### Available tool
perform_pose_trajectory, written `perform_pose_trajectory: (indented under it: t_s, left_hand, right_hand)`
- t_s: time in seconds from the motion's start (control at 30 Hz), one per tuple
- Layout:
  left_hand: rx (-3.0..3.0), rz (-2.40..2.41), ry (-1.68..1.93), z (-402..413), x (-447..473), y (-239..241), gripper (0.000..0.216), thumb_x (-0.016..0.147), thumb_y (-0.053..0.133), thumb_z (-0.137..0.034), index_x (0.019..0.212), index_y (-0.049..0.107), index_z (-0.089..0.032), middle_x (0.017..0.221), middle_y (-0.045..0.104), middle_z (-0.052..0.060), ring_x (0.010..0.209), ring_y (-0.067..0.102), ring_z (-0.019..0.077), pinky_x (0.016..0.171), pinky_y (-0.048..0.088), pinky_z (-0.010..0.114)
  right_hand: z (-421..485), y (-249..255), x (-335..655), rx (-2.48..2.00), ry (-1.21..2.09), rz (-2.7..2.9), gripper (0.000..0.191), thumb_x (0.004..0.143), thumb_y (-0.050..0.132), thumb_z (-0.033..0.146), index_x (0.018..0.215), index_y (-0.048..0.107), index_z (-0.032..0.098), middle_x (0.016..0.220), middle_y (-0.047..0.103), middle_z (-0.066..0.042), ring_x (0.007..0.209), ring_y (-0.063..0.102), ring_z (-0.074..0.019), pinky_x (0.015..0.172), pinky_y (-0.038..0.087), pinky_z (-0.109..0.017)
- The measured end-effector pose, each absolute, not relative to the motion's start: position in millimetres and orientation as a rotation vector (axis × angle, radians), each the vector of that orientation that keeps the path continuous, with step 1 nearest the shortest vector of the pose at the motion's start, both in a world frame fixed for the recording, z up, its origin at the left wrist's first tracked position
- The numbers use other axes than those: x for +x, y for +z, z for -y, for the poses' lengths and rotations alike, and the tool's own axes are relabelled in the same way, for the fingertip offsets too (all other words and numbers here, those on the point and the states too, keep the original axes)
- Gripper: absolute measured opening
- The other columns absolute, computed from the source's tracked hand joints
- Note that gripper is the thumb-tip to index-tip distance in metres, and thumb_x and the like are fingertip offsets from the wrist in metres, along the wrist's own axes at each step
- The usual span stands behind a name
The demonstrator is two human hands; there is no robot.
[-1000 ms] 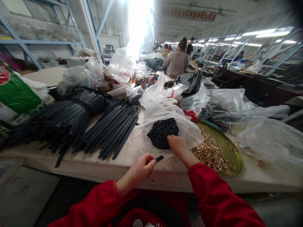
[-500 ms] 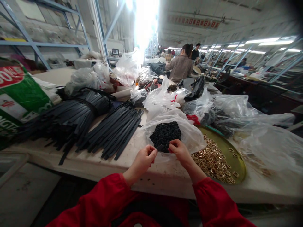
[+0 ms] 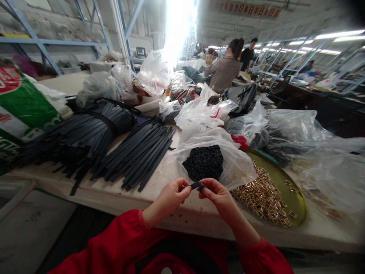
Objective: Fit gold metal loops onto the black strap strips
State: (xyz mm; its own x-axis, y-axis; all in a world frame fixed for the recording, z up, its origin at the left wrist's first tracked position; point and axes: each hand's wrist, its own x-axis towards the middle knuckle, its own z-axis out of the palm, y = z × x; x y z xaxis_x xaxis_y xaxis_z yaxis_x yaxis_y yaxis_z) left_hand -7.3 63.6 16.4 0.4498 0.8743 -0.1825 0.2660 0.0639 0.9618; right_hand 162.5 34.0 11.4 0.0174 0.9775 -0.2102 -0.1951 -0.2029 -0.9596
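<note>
My left hand point(image 3: 170, 198) pinches one end of a short black strap point(image 3: 195, 185) just above the table's front edge. My right hand point(image 3: 217, 196) pinches the strap's other end, where a small black loop sits on it. Both hands are closed and nearly touch. Right behind them lies an open clear plastic bag point(image 3: 236, 163) filled with small black loops point(image 3: 204, 162). Both sleeves are red.
Bundles of long black straps point(image 3: 134, 152) lie to the left. A round green tray point(image 3: 296, 194) holding several gold buckles point(image 3: 264, 196) sits on the right. Plastic bags point(image 3: 285, 125) crowd the back. A green sack point(image 3: 23, 110) stands far left. A person point(image 3: 225, 68) works further along the table.
My right hand left the bag of black loops and came to the strap end in my left hand. Both hands now hold the strap a little nearer to me.
</note>
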Motion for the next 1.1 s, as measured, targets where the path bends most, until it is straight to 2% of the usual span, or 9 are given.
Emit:
perform_pose_trajectory:
  t_s: [0.1,0.27,0.37,0.47,0.67,0.9,1.1]
  left_hand:
    - [1.519,-1.045,0.603,-62,-9,15,0.022,0.079,0.046,-0.037,0.074,0.051,-0.016,0.051,0.04,-0.008,0.044,0.037,0.0066,0.041,0.026,0.018]
    - [1.425,-1.023,0.74,-56,-11,20,0.024,0.08,0.047,-0.04,0.08,0.051,-0.016,0.054,0.042,-0.007,0.047,0.038,0.0071,0.044,0.029,0.018]
    - [1.547,-0.966,0.756,-51,-9,28,0.022,0.077,0.054,-0.036,0.084,0.056,-0.016,0.064,0.053,-0.004,0.057,0.046,0.0095,0.051,0.035,0.019]
    - [1.696,-1.016,0.723,-46,-7,33,0.016,0.075,0.054,-0.029,0.081,0.061,-0.016,0.069,0.06,-0.002,0.061,0.05,0.0112,0.055,0.036,0.02]
    - [1.692,-1.042,0.652,-39,-9,32,0.015,0.074,0.052,-0.027,0.076,0.061,-0.014,0.062,0.055,-0.003,0.056,0.046,0.0097,0.05,0.033,0.019]
    - [1.693,-0.902,0.516,-26,-14,42,0.018,0.074,0.053,-0.027,0.078,0.063,-0.013,0.063,0.055,-0.003,0.057,0.045,0.0084,0.051,0.033,0.017]
    - [1.731,-0.988,0.557,-38,-24,47,0.029,0.082,0.044,-0.037,0.078,0.06,-0.013,0.059,0.048,-0.004,0.054,0.041,0.0081,0.049,0.031,0.018]
  right_hand:
    - [-31,13,163,-1.245,1.369,0.993,0.026,0.06,0.074,0.036,0.077,0.062,0.018,0.066,0.063,0.002,0.057,0.056,-0.0104,0.057,0.045,-0.025]
    - [-25,13,165,-1.171,1.419,0.979,0.019,0.067,0.07,0.032,0.075,0.058,0.018,0.062,0.061,0.004,0.056,0.055,-0.0092,0.057,0.043,-0.022]
    - [-21,14,159,-1.134,1.406,1.002,0.019,0.067,0.069,0.031,0.073,0.057,0.019,0.062,0.06,0.004,0.056,0.055,-0.0085,0.057,0.043,-0.022]
    - [-17,15,151,-1.153,1.305,1.063,0.019,0.066,0.07,0.032,0.073,0.057,0.019,0.062,0.059,0.004,0.056,0.055,-0.0088,0.056,0.043,-0.021]
    - [-4,17,150,-1.205,1.262,1.211,0.017,0.068,0.067,0.031,0.077,0.059,0.019,0.063,0.06,0.003,0.057,0.056,-0.0102,0.055,0.044,-0.023]
    - [5,16,151,-1.161,1.425,1.081,0.025,0.06,0.074,0.032,0.066,0.055,0.017,0.055,0.059,0.004,0.051,0.054,-0.0077,0.05,0.042,-0.019]
    - [4,10,151,-1.034,1.417,1.007,0.019,0.068,0.07,0.03,0.072,0.055,0.019,0.063,0.063,0.004,0.053,0.056,-0.0068,0.054,0.043,-0.018]
